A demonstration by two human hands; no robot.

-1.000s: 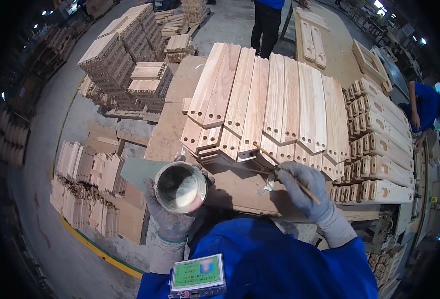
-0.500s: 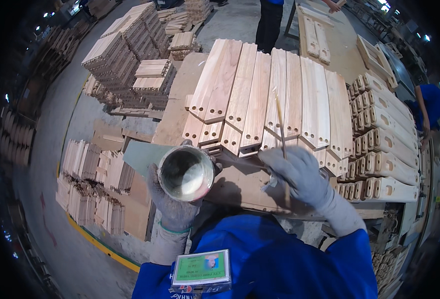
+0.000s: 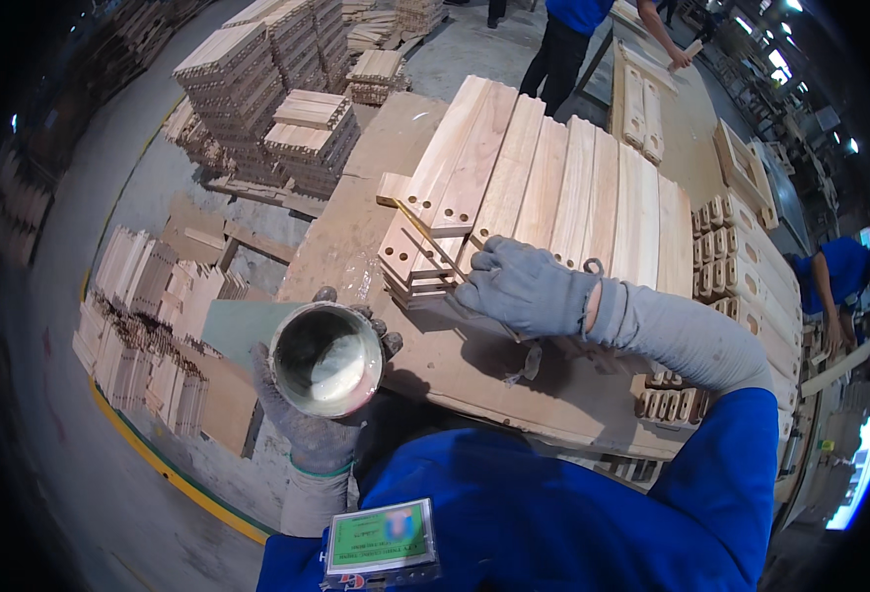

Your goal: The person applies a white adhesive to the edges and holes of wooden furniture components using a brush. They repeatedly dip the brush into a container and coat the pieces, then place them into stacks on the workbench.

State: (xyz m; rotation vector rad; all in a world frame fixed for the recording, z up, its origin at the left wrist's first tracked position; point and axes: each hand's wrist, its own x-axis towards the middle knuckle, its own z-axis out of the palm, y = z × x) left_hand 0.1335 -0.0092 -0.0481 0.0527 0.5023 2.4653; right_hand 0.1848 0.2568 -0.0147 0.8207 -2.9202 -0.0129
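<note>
— Where's the can?
— The open can (image 3: 326,358) of pale liquid sits upright in the left hand (image 3: 312,424), fingers wrapped round it — level, probably so nothing spills.
— And the other?
— The right hand (image 3: 526,288), fingers pinched on a thin stick (image 3: 433,242), lays it against the drilled plank ends (image 3: 417,247) at the near edge of the wooden worktable (image 3: 346,247), likely to reach the holes.

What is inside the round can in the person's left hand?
The can, held in the gloved left hand, shows a pale, creamy liquid pooled at the bottom and smeared up its walls. How deep it goes cannot be seen, and the can's underside is covered by the glove.
</note>
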